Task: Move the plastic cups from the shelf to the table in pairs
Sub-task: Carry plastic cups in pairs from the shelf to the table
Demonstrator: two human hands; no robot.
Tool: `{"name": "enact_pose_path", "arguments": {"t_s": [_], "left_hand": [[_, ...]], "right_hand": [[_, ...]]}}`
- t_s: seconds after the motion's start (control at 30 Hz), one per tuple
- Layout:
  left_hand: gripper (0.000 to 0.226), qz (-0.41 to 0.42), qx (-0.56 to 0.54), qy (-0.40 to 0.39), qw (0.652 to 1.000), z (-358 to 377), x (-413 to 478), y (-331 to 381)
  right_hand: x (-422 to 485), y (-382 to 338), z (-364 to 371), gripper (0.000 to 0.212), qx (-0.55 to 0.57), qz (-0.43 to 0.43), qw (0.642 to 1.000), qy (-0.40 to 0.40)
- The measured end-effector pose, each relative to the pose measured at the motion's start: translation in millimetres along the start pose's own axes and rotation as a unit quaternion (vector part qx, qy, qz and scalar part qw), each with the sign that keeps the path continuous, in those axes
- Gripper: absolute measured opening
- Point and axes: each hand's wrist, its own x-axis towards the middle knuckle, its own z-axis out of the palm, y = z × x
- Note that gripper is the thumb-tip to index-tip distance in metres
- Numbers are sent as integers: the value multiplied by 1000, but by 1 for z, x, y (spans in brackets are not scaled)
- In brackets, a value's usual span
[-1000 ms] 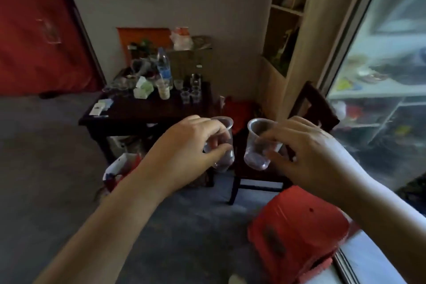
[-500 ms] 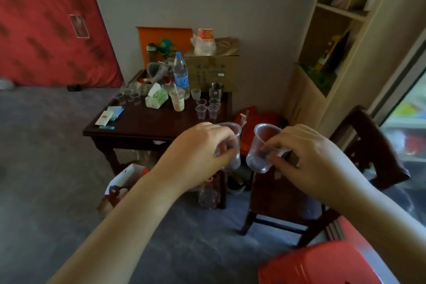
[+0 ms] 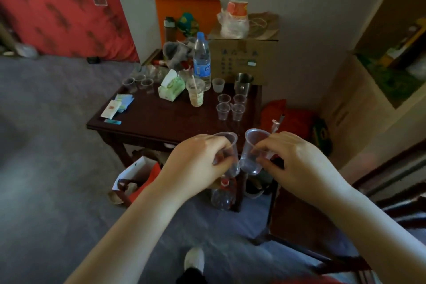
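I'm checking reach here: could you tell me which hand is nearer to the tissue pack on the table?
Left. The left hand is below and slightly right of the tissue pack; the right hand is farther right.

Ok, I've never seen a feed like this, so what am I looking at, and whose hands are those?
There is no machine. A person wears a wide-angle camera on the head, looking forward and down, so the arms reach in from the bottom. The left hand holds one clear plastic cup; the right hand holds another. Ahead is a dark wooden table with a group of four small clear cups, a water bottle, a tissue pack and a metal mug.
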Motion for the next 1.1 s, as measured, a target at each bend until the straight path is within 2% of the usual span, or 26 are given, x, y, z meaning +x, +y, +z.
{"name": "enact_pose_path", "arguments": {"t_s": [0.27, 0.5, 0.7, 0.83, 1.1], "left_hand": [[10, -15, -56, -39, 998, 24, 91, -121], [11, -6, -99, -100, 990, 70, 160, -185], [11, 23, -55, -127, 990, 119, 180, -217], [14, -14, -64, -157, 985, 147, 192, -230], [10, -41, -74, -151, 985, 191, 218, -242]], "right_hand": [[110, 49, 70, 19, 43, 64, 997, -15], [163, 94, 117, 21, 65, 132, 989, -24], [175, 127, 153, 26, 49, 145, 986, -74], [186, 152, 173, 31, 30, 131, 985, -105], [206, 203, 202, 32, 32, 139, 982, -127]]}}
